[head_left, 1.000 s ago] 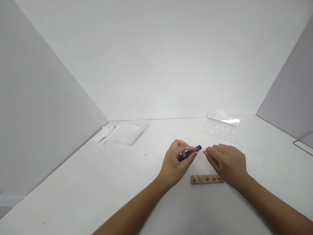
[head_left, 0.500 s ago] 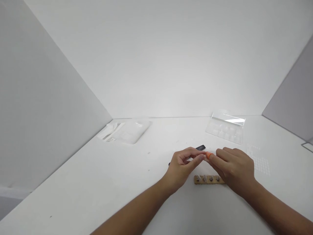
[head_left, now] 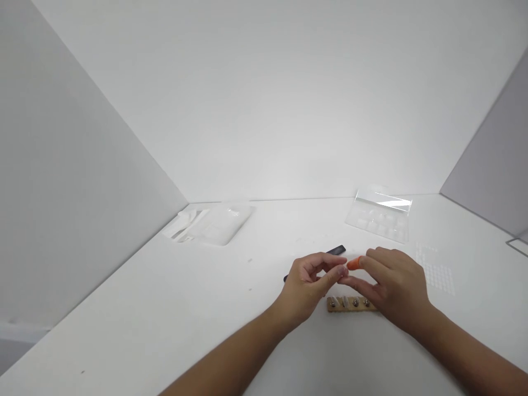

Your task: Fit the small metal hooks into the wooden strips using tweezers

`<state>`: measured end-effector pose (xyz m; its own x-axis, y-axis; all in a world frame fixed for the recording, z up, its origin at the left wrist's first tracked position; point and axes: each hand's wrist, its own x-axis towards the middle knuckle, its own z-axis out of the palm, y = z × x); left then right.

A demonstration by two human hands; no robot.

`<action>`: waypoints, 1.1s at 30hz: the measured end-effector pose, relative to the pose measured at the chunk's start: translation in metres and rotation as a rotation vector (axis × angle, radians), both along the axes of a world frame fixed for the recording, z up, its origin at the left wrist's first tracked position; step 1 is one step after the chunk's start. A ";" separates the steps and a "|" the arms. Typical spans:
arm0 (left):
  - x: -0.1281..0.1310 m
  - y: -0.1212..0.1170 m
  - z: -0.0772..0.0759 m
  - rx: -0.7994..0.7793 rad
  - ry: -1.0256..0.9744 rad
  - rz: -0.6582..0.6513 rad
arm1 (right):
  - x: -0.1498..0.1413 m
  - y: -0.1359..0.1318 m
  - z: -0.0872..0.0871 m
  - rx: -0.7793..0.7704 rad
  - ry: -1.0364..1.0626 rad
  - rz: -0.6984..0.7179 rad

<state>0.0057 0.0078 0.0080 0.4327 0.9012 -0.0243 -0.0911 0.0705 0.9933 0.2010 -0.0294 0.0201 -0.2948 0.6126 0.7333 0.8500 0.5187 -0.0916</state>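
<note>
My left hand (head_left: 307, 283) is closed in a pinch, thumb and index fingertips together at a tiny pale piece too small to make out. From the other side my right hand (head_left: 394, 280) meets it, with thumb below and index finger above. An orange cover (head_left: 355, 263) sits at the right index fingertip, like a finger cot. Just below the hands lies a brown strip (head_left: 340, 309) bearing several round metal studs, with clear nail-shaped pieces on two of them; my right hand hides its right end. Behind my left hand lies a thin black bar (head_left: 337, 250), partly covered.
At the back right lies a clear plastic case (head_left: 377, 220) with compartments. A sheet of small clear dots (head_left: 439, 275) lies to the right of my hand. Clear and white plastic packaging (head_left: 214, 223) rests at the back left. White walls (head_left: 268, 110) close in the table.
My right index finger with the orange cover has lifted slightly away from the left fingertips, and the right thumb now shows beneath them. The view has shifted a little.
</note>
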 end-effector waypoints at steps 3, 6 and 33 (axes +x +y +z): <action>-0.001 -0.001 0.002 -0.028 -0.016 -0.007 | 0.001 -0.002 0.002 -0.228 0.225 0.019; -0.001 -0.002 0.003 -0.056 -0.011 0.011 | 0.001 -0.004 0.004 -0.457 0.472 0.078; 0.003 -0.009 0.003 -0.081 0.150 -0.026 | 0.025 0.000 0.027 -0.881 0.332 0.235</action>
<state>0.0084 -0.0016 0.0106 0.4417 0.8822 -0.1629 0.0607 0.1518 0.9865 0.2265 -0.0293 0.0469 -0.3407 0.9341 0.1071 0.5944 0.3023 -0.7452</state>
